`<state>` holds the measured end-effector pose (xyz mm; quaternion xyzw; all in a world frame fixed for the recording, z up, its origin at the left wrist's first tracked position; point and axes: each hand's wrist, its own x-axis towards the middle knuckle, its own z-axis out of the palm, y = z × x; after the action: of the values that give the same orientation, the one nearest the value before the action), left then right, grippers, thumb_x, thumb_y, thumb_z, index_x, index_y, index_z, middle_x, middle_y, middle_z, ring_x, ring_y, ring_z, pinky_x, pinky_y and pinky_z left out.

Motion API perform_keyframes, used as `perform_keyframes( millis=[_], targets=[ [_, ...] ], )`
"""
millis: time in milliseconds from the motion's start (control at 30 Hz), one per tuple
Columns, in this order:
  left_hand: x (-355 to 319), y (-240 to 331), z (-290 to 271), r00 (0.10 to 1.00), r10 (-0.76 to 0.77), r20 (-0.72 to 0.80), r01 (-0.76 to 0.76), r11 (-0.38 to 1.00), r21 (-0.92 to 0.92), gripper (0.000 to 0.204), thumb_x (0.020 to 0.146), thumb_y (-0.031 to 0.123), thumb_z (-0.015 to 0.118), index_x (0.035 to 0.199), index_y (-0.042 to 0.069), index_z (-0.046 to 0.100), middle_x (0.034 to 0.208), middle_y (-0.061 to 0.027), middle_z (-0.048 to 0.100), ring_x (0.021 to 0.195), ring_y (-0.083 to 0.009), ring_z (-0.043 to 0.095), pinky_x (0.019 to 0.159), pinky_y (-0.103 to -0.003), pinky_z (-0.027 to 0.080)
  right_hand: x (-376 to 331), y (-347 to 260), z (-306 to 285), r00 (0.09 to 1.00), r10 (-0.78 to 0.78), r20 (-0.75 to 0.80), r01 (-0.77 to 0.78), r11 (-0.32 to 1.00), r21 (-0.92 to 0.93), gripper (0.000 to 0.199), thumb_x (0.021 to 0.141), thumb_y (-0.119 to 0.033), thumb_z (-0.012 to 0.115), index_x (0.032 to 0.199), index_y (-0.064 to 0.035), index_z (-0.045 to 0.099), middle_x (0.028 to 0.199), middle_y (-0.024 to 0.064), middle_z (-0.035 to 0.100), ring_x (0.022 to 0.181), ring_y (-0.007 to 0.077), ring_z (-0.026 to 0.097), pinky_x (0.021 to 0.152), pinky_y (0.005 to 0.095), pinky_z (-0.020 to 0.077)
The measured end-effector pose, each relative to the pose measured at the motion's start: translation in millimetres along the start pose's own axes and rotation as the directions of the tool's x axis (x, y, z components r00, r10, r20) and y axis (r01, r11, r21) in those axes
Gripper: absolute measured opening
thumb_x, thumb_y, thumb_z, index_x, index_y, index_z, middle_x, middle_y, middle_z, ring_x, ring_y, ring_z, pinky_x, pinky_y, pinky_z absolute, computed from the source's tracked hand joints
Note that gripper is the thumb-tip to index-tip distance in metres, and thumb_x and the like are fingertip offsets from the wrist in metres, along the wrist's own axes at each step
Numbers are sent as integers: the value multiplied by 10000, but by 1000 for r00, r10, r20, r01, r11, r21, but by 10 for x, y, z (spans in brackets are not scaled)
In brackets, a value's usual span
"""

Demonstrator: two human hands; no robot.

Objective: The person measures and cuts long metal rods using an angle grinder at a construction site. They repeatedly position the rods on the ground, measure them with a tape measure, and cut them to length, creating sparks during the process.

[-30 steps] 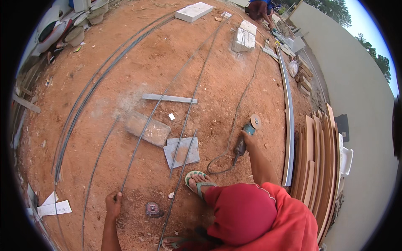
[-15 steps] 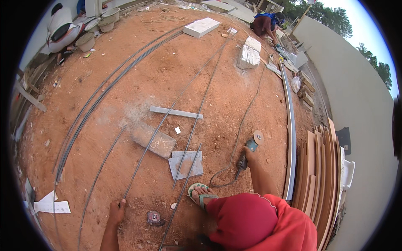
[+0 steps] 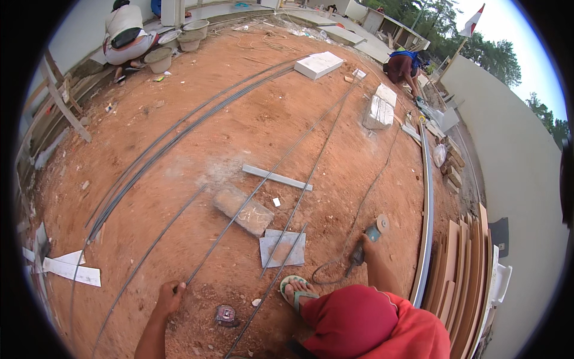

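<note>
At the frame's lower left, a rod [image 3: 206, 257] was gripped by the closed left hand [image 3: 172, 296]. Lower right of centre, a grinder [image 3: 372, 233] was held in the closed right hand [image 3: 372, 247]. Were the grinder dragged leftward, its looped cord [image 3: 323, 282] might be snagged on the sandalled foot [image 3: 295, 291], jerking the disc [image 3: 383, 223].

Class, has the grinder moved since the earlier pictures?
No, not visibly: the grinder stays right of the grey tiles as before; only the view has shifted.
</note>
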<state>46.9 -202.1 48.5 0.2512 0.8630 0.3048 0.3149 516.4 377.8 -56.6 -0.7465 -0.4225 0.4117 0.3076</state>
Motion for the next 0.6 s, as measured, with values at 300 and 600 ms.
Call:
perform_keyframes(
  millis=[300, 600],
  targets=[
    [-161, -65, -33, 1000, -20, -21, 19, 999, -30, 387, 1006, 308, 619, 914, -62, 689, 702, -147, 622, 688, -211, 584, 680, -413, 474, -32, 210, -39, 963, -263, 50, 267, 958, -102, 735, 892, -371, 775, 1463, -25, 467, 1292, 188, 626, 1160, 324, 626, 983, 468, 512],
    [-161, -2, -61, 999, -34, -25, 33, 998, -58, 385, 1009, 289, 609, 860, -62, 657, 687, -147, 599, 673, -208, 565, 669, -409, 468, -337, 38, -29, 978, -201, -44, 175, 926, -335, 783, 846, -491, 773, 1311, 106, 570, 1227, 341, 647, 1155, 465, 643, 965, 504, 513]
  ],
)
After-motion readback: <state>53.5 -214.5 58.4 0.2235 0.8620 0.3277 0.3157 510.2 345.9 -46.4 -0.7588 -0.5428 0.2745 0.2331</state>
